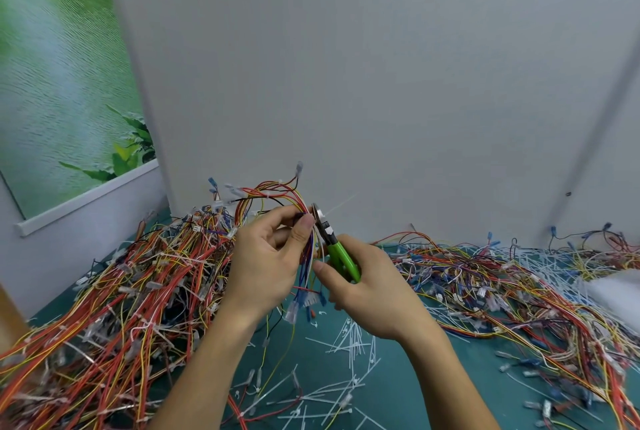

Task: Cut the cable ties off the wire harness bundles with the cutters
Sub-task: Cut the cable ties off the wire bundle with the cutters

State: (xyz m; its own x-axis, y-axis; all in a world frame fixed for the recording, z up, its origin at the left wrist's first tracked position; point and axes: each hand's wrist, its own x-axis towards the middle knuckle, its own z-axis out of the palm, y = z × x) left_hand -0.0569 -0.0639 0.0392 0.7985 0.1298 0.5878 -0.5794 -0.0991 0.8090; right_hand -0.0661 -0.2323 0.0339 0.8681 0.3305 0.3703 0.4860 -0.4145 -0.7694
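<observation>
In the head view, the blades of the cutters were hard to make out. The metal head sat right against the wires beside the left thumb, and it could not be told whether the blades were closed on a tie. A thin white cable tie tail stuck out up and to the right from the head, faint against the wall. The held wire harness bundle was partly hidden behind both hands, with its lower connectors hanging out below the palms. The far right of the frame was blurred, and both heaps of harnesses ran off its edges.

The left hand pinched the bundle between thumb and curled fingers, raised above the green mat. The right hand was wrapped around the cutters' green handles, fingers curled and the handles close together. The left heap and the right heap lay on the mat. Loose cut ties littered the mat between the forearms.
</observation>
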